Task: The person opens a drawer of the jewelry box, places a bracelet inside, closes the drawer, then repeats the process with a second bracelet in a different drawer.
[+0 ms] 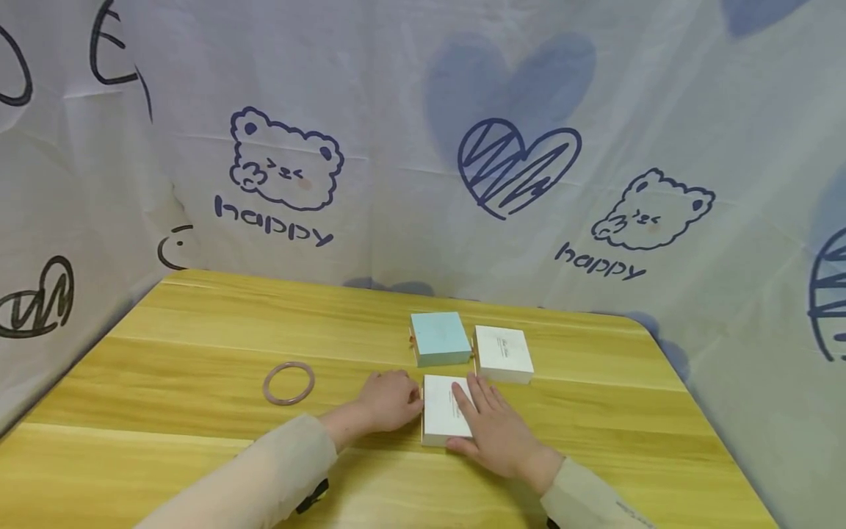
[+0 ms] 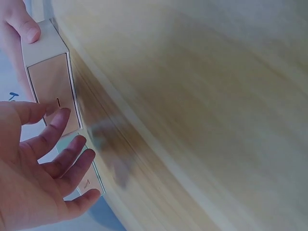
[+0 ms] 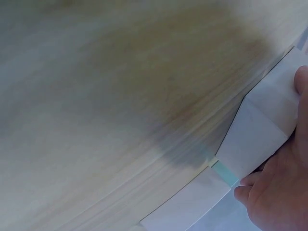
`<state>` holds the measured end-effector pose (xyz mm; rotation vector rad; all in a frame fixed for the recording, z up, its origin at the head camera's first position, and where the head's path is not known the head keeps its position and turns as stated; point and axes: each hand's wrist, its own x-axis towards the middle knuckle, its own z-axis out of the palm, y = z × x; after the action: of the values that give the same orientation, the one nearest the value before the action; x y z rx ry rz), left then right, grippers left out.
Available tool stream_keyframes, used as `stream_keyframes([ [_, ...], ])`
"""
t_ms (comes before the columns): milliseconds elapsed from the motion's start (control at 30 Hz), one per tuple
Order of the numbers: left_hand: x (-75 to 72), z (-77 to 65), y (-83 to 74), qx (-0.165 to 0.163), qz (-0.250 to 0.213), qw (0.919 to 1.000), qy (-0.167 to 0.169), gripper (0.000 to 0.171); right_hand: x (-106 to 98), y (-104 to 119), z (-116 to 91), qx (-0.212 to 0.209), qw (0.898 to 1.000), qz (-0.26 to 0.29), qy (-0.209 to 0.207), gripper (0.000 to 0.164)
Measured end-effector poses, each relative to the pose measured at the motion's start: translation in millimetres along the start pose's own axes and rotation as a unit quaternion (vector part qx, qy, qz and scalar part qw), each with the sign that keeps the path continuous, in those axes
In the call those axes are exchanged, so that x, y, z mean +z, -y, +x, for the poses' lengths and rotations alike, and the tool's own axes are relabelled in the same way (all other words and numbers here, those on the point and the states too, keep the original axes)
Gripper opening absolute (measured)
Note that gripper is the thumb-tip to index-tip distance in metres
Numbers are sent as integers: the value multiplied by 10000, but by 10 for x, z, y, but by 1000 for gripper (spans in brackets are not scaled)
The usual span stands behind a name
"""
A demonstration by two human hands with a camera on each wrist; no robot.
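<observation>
A white drawer box (image 1: pixel 436 411) with small print on its lid lies on the table between my hands. At its left end, my left hand (image 1: pixel 388 400) pinches with thumb and index finger at a pull tab beside the slit (image 2: pixel 58 102) in the pink drawer front (image 2: pixel 50 79). The other left fingers are loosely bent. My right hand (image 1: pixel 499 430) rests on the box from the right, straight fingers over the lid. Its thumb (image 2: pixel 32 33) presses the near side. The drawer sits flush in its sleeve.
A light blue box (image 1: pixel 439 338) and another white box (image 1: pixel 504 353) stand behind, each with a small tab on its left side. On the left of the wooden table (image 1: pixel 198 353) lies a pinkish bangle (image 1: pixel 288 383). A printed cloth (image 1: pixel 396 184) hangs behind the table.
</observation>
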<state>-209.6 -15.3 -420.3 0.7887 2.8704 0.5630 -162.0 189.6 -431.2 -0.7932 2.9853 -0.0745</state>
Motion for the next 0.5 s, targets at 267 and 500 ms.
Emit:
stream_keyframes([
  [267, 14, 19, -27, -53, 242, 9997, 27, 21, -8, -5, 7, -7, 10000, -67, 36, 77],
  [500, -3, 6, -2, -122, 398, 9991, 85, 24, -25, -7, 8, 27, 9999, -50, 98, 78],
])
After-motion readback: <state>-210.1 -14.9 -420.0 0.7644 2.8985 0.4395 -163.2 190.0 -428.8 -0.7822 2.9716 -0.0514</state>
